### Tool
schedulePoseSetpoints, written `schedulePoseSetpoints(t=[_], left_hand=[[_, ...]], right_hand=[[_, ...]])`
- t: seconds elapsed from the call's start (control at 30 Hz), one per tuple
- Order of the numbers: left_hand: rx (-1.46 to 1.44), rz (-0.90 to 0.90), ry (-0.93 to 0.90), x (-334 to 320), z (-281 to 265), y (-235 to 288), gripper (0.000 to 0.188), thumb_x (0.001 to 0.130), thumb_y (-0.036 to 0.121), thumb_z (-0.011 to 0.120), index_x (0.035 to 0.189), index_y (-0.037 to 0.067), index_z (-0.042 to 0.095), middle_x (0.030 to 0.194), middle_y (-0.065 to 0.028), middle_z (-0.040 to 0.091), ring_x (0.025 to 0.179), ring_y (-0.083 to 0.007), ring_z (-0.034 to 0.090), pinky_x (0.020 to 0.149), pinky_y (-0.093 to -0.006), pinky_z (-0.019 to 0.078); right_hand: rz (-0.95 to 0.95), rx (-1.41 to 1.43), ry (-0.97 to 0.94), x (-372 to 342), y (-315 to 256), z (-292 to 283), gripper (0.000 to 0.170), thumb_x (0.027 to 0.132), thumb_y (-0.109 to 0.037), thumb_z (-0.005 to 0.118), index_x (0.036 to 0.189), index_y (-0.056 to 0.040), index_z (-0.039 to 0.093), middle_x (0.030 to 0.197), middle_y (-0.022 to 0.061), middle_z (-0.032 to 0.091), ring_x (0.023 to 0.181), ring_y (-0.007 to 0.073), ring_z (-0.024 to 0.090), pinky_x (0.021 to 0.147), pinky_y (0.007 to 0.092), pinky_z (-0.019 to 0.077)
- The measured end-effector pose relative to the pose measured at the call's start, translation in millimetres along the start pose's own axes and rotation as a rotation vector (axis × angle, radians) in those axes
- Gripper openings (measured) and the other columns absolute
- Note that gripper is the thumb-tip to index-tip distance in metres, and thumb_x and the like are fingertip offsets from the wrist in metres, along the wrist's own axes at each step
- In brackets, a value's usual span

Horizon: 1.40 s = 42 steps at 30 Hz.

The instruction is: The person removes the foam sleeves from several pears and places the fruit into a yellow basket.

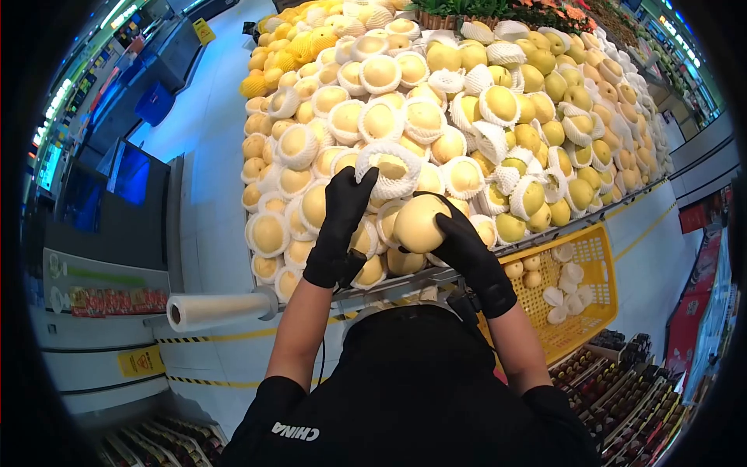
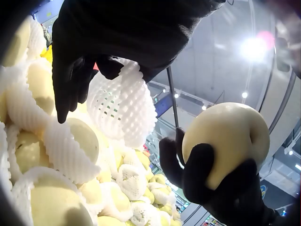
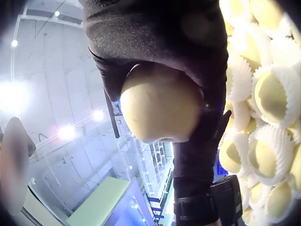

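Bright lights hang over a big shop with a pale floor [image 1: 210, 156]. On it stands a wide desk [image 1: 583, 218], piled high with a heap of round fruit [image 1: 296, 148], and many of them sit in white foam nets. By the right end of the desk's near side is a yellow basket [image 1: 605, 268] with holes in it. Near the other end is a fat roll of clear plastic [image 1: 222, 310].

Two hands in black gloves are busy just over the front of the heap. The right hand [image 1: 467, 243] is wrapped round a bare fruit [image 1: 419, 223], with the thumb and fingers bent about it. That fruit is big, pale yellow and smooth, and it is up off the heap. The left hand [image 1: 347, 204] pinches the edge of a white foam net [image 1: 387, 180]. From the left wrist, that net looks as if nothing is inside.

So the fruit and its net are apart. I can't tell if the net is coming off or going on. Much of the heap already wears nets, but some fruit there look bare, so there may be lots left to do. Down in the basket lie a few small bare fruits [image 1: 531, 279] and some crumpled white bits [image 1: 573, 274], maybe more nets.
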<state>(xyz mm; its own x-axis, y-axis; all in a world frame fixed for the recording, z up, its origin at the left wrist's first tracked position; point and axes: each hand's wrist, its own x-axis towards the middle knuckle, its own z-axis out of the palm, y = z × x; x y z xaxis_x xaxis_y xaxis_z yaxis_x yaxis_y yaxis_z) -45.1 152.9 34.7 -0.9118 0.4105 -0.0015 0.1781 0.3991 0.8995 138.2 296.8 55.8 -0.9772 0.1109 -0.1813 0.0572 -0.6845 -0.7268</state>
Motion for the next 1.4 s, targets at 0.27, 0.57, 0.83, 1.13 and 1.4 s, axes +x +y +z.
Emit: schedulePoseSetpoints(t=[0.27, 0.57, 0.83, 1.13, 1.4], left_hand=[[-0.093, 0.018, 0.03, 9, -4, -10, 0.037, 0.082, 0.034, 0.07, 0.08, -0.002, 0.061, 0.068, -0.0118, 0.062, 0.063, -0.0151, 0.057, 0.061, -0.0342, 0.0461], [-0.487, -0.086, -0.138, -2, -1, 2, 0.03, 0.086, 0.023, 0.062, 0.107, 0.002, 0.055, 0.094, -0.0046, 0.058, 0.082, -0.0124, 0.054, 0.074, -0.0278, 0.046], [-0.408, -0.043, -0.036, -6, 13, 12, 0.042, 0.087, 0.018, 0.056, 0.123, 0.0, 0.042, 0.092, -0.0075, 0.054, 0.078, -0.0141, 0.049, 0.069, -0.0289, 0.0443], [-0.609, 0.032, -0.295, -18, 15, 28, 0.049, 0.091, 0.018, 0.049, 0.135, -0.001, 0.039, 0.126, -0.0131, 0.053, 0.116, -0.0222, 0.049, 0.1, -0.033, 0.0389], [-0.548, 0.219, -0.463, -19, 17, 18, 0.062, 0.086, 0.021, 0.06, 0.139, -0.001, 0.037, 0.131, -0.0111, 0.05, 0.12, -0.0204, 0.047, 0.102, -0.0328, 0.038]], right_hand=[[-0.173, -0.159, 0.085, -1, -17, -11, 0.069, 0.078, -0.016, 0.072, 0.137, -0.0037, 0.036, 0.128, 0.0152, 0.049, 0.113, 0.0308, 0.056, 0.088, 0.0469, 0.054], [-0.385, -1.035, 0.272, -8, -22, 16, 0.072, 0.077, -0.022, 0.074, 0.135, -0.0024, 0.038, 0.131, 0.0179, 0.048, 0.115, 0.0332, 0.054, 0.085, 0.0487, 0.0546], [-0.302, -0.475, 0.128, 0, -39, 30, 0.079, 0.068, -0.014, 0.081, 0.136, -0.0058, 0.041, 0.123, 0.011, 0.052, 0.11, 0.0209, 0.055, 0.091, 0.0356, 0.05], [-0.45, -1.0, 0.237, 3, -25, 53, 0.077, 0.065, -0.02, 0.082, 0.127, -0.0011, 0.04, 0.119, 0.0175, 0.048, 0.113, 0.0292, 0.052, 0.094, 0.0394, 0.0451], [-0.661, -1.417, 0.357, 18, -16, 18, 0.079, 0.063, -0.014, 0.079, 0.131, -0.0032, 0.04, 0.124, 0.0216, 0.042, 0.113, 0.0388, 0.049, 0.095, 0.0442, 0.045]])
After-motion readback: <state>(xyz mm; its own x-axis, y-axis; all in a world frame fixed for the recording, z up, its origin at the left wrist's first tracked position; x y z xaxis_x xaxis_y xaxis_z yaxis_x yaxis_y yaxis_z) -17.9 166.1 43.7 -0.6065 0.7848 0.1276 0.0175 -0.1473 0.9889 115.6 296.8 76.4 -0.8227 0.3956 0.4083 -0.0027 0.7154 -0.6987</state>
